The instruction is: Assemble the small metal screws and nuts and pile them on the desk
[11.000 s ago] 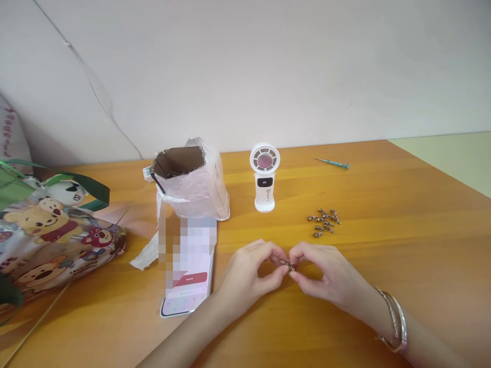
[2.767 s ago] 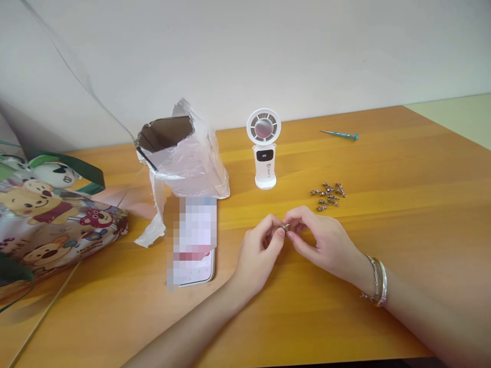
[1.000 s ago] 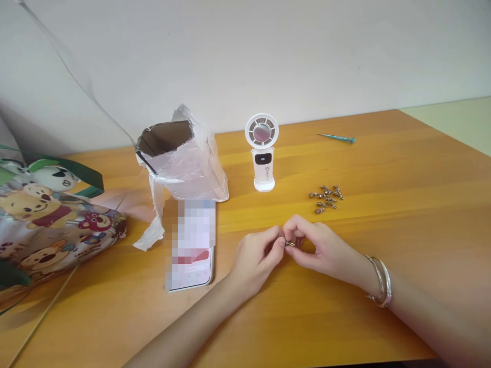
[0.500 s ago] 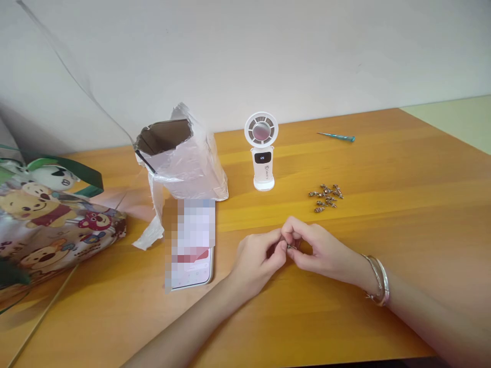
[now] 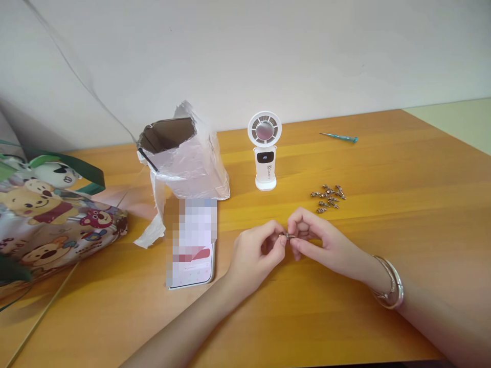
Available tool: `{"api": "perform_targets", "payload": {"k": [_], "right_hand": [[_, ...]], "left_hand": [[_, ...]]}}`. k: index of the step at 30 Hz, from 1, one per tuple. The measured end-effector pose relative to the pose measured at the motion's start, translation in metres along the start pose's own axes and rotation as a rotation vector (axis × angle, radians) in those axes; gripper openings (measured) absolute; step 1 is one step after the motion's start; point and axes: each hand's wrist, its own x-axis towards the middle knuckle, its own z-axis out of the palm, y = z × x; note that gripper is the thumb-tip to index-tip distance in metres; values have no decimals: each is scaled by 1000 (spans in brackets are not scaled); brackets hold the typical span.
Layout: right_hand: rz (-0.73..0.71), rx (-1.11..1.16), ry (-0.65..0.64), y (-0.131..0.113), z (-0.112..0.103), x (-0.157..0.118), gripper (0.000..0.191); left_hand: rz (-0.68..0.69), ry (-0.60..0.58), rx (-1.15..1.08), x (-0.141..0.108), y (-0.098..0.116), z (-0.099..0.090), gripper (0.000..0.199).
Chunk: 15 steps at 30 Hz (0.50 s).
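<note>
A small metal bolt (image 5: 287,236), with what look like nuts or washers on it, lies level between my two hands above the table. My left hand (image 5: 255,253) pinches its left end between thumb and forefinger. Around the right end, the thumb and forefinger of my right hand (image 5: 326,245) are closed in a loose pinch, the other fingers curled beneath. Whether both right fingertips press on the metal is hard to see. Just beyond the right hand, a loose pile of several similar bolts (image 5: 329,198) rests on the wooden table (image 5: 307,317).
A white handheld fan (image 5: 265,168) stands upright behind the hands. Left of it is an open cardboard box (image 5: 195,174) in torn white plastic, with a phone (image 5: 197,263) in front. A cartoon-print bag (image 5: 65,220) sits far left. A teal screwdriver (image 5: 341,137) lies at the back right.
My right hand has shifted slightly right and its forefinger has lifted, so more of the bolt shows between the hands. My left hand still pinches it. The camera view has shifted slightly.
</note>
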Motion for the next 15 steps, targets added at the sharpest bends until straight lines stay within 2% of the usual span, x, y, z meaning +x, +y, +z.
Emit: {"api": "perform_targets", "payload": {"k": [4,8,11,15], "right_hand": [[28,190,-52,1,-2,0,6],[33,258,-68,4,-3,1,8],[14,226,-52,4,-3,0,5],[-42,56,12,0,-1,0,9]], "left_hand": [[31,33,-15,-1,3,-1,14],[67,76,3,-2,6,-3,13],[115,115,60,-2,6,-3,10],[190,182,177,-3,5,-2,4]]}}
